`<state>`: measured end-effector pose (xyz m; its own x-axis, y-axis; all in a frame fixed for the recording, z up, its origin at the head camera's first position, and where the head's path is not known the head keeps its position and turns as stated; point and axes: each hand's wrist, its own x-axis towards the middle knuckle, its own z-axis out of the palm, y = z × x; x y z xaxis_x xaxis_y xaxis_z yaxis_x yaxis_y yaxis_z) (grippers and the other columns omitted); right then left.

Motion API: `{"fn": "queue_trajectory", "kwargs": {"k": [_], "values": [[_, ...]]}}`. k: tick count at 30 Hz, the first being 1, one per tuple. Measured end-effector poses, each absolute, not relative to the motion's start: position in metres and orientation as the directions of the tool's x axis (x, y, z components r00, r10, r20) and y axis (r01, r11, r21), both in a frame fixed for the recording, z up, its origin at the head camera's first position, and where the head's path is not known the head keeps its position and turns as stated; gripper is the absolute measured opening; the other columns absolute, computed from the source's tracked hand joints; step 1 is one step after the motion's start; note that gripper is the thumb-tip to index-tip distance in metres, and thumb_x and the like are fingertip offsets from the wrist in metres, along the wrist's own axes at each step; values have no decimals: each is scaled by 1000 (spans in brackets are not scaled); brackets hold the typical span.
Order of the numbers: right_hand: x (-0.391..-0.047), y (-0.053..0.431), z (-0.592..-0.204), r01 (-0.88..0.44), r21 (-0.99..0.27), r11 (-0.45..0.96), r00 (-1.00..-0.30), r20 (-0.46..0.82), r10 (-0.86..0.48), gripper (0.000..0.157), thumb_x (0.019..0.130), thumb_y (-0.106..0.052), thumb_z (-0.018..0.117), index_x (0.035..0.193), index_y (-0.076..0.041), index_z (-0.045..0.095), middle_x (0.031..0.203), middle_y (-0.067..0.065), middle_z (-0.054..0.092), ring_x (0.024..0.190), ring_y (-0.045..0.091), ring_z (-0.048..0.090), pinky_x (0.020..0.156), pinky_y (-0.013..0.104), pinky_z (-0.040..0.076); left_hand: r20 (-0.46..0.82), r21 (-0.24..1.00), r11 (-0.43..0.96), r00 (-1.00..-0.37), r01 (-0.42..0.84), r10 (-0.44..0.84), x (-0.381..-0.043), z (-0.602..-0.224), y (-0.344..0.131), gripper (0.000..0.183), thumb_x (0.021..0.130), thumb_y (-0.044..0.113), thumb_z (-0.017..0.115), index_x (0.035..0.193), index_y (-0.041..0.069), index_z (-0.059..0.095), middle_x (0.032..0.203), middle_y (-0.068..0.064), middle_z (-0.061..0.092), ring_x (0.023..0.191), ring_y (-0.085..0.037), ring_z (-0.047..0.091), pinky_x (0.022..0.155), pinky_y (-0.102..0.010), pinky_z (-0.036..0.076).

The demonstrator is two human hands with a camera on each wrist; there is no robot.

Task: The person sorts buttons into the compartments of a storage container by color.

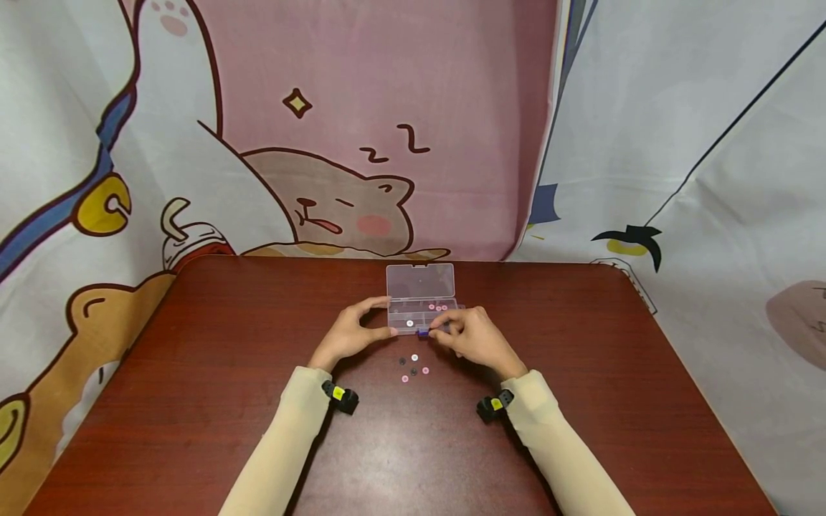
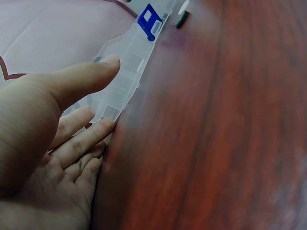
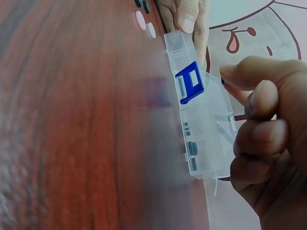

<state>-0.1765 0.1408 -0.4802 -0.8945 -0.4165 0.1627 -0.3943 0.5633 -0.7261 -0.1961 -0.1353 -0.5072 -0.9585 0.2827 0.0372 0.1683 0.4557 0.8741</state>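
A big cloth [image 1: 452,86] with sleepy cartoon animals hangs behind a shiny red-brown table [image 1: 193,344], which has a pale patch of light near the front. Toward the back of the table, the left hand [image 1: 348,331] is spread with its thumb and fingers at the left end of a clear box [image 1: 413,299], lid up, and the right hand [image 1: 476,337] pinches a tiny dark bit [image 3: 222,82] by the box's right side — most of it hidden. Small pink, white and dark rounds [image 1: 425,370] lie on the wood just in front.
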Motion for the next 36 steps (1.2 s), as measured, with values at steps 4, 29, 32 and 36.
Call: {"fn": "queue_trajectory", "kwargs": {"k": [4, 29, 32, 36], "values": [[-177, 140, -480, -377, -729, 572, -909, 173, -378, 4, 94, -16, 75, 97, -18, 76, 49, -7, 53, 39, 9, 50, 37, 23, 35, 36, 873, 458, -959, 166, 281, -196, -507, -135, 64, 83, 31, 87, 141, 24, 62, 144, 2, 63, 143, -23, 49, 121, -50, 37], [-189, 143, -481, -357, -714, 603, -934, 279, -224, 7, 94, -18, 76, 99, -15, 78, 44, -5, 50, 36, 11, 51, 37, 21, 27, 31, 866, 471, -958, 168, 284, -195, -506, -136, 64, 84, 32, 86, 142, 26, 61, 145, 3, 61, 145, -25, 46, 122, -51, 35], [-190, 143, -481, -346, -723, 597, -938, 267, -220, 8, 94, -19, 76, 100, -13, 78, 44, -5, 51, 36, 11, 51, 37, 20, 27, 43, 864, 470, -957, 180, 286, -195, -506, -136, 65, 83, 32, 87, 143, 26, 60, 145, 2, 62, 145, -26, 48, 121, -52, 35], [-190, 144, -482, -339, -736, 586, -941, 261, -215, 11, 94, -19, 76, 101, -11, 78, 45, -4, 50, 36, 12, 50, 37, 21, 27, 36, 866, 469, -958, 172, 286, -195, -506, -136, 65, 83, 32, 87, 142, 26, 61, 145, 2, 62, 145, -26, 47, 121, -52, 36]]}}
